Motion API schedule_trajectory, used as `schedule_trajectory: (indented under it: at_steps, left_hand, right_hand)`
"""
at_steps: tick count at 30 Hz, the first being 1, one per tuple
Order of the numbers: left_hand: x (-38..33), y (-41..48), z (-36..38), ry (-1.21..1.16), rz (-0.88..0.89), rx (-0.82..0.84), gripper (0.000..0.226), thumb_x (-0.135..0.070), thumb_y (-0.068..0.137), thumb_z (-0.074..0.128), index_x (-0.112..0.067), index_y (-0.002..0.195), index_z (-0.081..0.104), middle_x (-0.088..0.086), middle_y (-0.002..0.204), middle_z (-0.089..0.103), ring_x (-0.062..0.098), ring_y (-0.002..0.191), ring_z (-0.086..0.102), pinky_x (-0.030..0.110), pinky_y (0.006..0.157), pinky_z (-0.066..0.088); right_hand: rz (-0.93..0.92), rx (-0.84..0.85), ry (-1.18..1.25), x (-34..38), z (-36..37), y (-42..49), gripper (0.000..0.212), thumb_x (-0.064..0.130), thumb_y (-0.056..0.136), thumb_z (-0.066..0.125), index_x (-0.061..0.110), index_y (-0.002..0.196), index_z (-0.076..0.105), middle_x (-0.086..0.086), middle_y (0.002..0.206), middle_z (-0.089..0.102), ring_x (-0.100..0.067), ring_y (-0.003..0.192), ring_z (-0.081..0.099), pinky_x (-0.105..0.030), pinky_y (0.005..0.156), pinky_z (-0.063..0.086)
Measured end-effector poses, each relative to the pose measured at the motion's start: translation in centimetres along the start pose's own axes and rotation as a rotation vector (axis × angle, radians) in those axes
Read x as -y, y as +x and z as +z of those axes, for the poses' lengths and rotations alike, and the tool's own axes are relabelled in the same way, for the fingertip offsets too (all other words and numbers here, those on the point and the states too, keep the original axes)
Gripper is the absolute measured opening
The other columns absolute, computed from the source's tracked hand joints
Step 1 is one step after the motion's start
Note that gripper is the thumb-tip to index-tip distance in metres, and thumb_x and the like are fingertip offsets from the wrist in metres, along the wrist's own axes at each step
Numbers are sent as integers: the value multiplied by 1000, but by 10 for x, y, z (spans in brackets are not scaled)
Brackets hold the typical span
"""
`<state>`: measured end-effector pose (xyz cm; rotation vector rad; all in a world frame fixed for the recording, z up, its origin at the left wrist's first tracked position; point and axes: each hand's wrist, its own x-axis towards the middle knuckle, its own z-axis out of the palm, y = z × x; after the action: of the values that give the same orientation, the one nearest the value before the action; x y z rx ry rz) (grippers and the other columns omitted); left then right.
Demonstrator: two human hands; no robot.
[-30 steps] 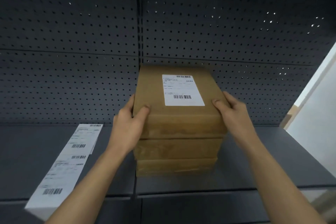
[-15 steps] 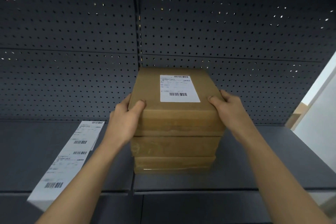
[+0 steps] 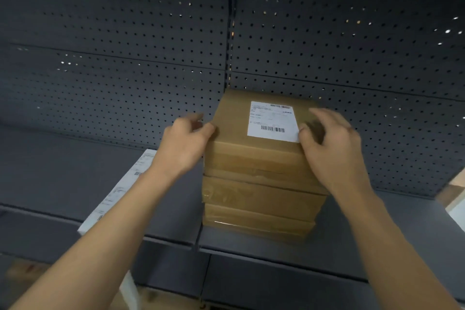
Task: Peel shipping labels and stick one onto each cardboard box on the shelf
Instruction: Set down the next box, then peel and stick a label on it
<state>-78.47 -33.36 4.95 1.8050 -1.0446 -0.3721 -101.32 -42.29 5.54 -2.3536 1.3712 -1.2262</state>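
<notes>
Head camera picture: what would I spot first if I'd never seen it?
A stack of three cardboard boxes stands mid-shelf, and the top box wears a white shipping label. The left hand and right hand are at its two sides. A strip of labels lies on the shelf to the left.

The left forearm hides part of the label strip (print unreadable)
</notes>
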Motion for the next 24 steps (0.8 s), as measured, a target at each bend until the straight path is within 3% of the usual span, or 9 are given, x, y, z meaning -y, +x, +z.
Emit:
schedule_trajectory:
  at_steps: [3,6,8,11,14,17,24]
  left_hand:
    - [17,-18,-20,126,35,-86,41,-37,95,54,-19,131,62,-3,130,65,18,122,58,36,105,44]
    - [52,-36,-50,270,-2,-164,40,-46,90,50,-26,120,66,-3,116,71,21,106,65,41,94,52]
    - [77,-52,-75,365,-48,-190,37,-46,89,48,-28,116,67,-3,112,72,23,103,66,42,90,54]
    - [119,-79,-123,505,-147,-241,53,-54,84,37,-26,118,66,-1,118,71,25,108,65,44,88,54]
    - [163,-106,-180,594,-243,-315,61,-60,81,30,-27,119,65,0,119,70,28,108,65,44,87,54]
    - [196,-132,-238,656,-300,-362,42,-47,93,44,-25,123,64,-1,125,67,27,116,60,40,92,50]
    - [275,-184,-372,702,-346,-468,38,-42,99,45,-24,130,59,-4,127,64,22,117,58,37,88,52]
  right_hand:
    - [-166,77,12,30,14,1,40,31,99,52,13,135,58,0,137,56,-17,123,51,-23,94,39]
    - [-324,190,66,68,36,-10,37,30,99,50,15,132,61,2,131,61,-13,117,55,-30,98,46]
    - [-403,241,122,94,54,-24,34,29,99,50,15,128,64,5,124,64,-10,111,58,-23,94,45]
    - [-502,325,182,136,90,-50,31,28,99,53,14,123,67,4,118,67,-14,105,62,-29,88,51]
    - [-578,449,142,185,134,-75,33,30,99,52,17,126,65,5,125,65,-17,112,60,-29,90,47]
    - [-661,559,66,242,179,-97,38,33,101,48,20,135,59,5,137,58,-15,123,53,-24,95,37]
    - [-784,690,50,383,266,-158,39,35,102,44,21,137,54,2,134,59,-17,121,54,-31,96,44]
